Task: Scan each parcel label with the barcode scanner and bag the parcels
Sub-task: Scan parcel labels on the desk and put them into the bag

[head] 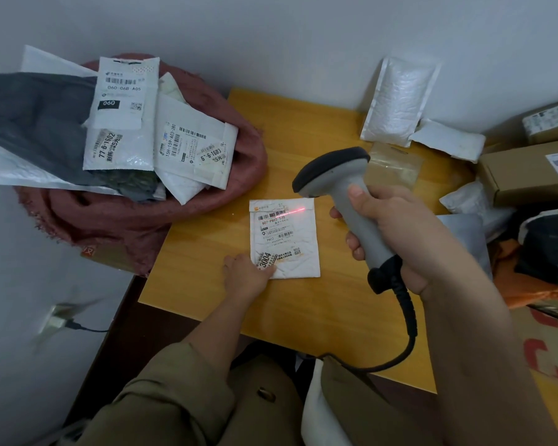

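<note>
**A:** Scanner (342, 194) orientation check, which way are you aiming it?

**B:** Your right hand (397, 233) is wrapped around the grey handle, thumb up the back, fingers curled round the front, a firm closed grip. The long axis runs diagonal: cable end down toward you on the right, dark head up and to the left, nose tipped down at the table. The coiled cable (406, 320) hangs off the bottom and loops back under your arm.

**A:** And the parcel?

**B:** White padded parcel (285, 238) lies flat on the yellow table (303, 310), label up, long side running away from you, pretty much square to the table edge. The red laser line (295, 210) sits on the top barcode and runs off to its right, slightly slanted.

**A:** Left hand?

**B:** Your left hand (247, 276) is pressing the parcel's near left corner down, fingers fairly straight, thumb on the "3004" sticker. Not pinching anything.

**A:** Bag?

**B:** Reddish sack (207, 201) off the table's left edge, with several labelled parcels piled in its mouth. More mailers and cardboard boxes (529, 175) sit far right.
</note>
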Available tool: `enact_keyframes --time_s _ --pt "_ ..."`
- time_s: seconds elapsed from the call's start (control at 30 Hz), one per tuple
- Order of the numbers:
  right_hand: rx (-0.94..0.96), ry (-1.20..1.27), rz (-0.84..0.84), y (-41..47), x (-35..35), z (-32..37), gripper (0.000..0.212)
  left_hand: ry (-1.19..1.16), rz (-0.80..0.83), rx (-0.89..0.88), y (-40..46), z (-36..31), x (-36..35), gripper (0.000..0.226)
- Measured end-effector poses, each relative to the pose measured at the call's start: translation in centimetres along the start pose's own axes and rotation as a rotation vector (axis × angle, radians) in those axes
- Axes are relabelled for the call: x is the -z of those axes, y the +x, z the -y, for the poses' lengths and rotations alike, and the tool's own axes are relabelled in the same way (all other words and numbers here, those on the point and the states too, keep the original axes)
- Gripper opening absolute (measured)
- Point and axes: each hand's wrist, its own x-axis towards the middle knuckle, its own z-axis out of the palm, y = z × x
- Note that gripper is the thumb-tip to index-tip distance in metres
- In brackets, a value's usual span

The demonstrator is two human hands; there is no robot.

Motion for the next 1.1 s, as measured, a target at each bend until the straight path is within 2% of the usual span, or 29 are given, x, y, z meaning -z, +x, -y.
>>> enact_keyframes --time_s 0.17,0.37,0.8,0.93,1.03,1.1 --pt "-0.007 0.07 -0.022 -0.5 0.2 0.2 0.026 0.014 0.018 -0.019 0.1 -0.2 0.0 0.055" --pt "0.014 0.044 -0.046 -0.7 0.5 0.2 0.029 0.01 0.037 -0.035 0.2 -0.4 -0.1 0.049" --pt "0.023 0.049 -0.056 -0.8 0.3 0.2 0.029 0.019 0.04 -0.09 0.4 -0.3 0.0 0.043" --pt "0.02 0.066 -0.065 -0.4 0.3 0.0 0.028 0.011 0.035 -0.054 0.5 -0.3 0.0 0.049" --pt "0.009 0.092 -0.067 0.0 0.3 -0.2 0.03 -0.085 0.037 -0.014 0.6 -0.7 0.1 0.046" --pt "0.003 0.099 -0.056 0.3 0.4 -0.2 0.031 -0.261 0.052 -0.012 0.5 -1.2 0.2 0.027"
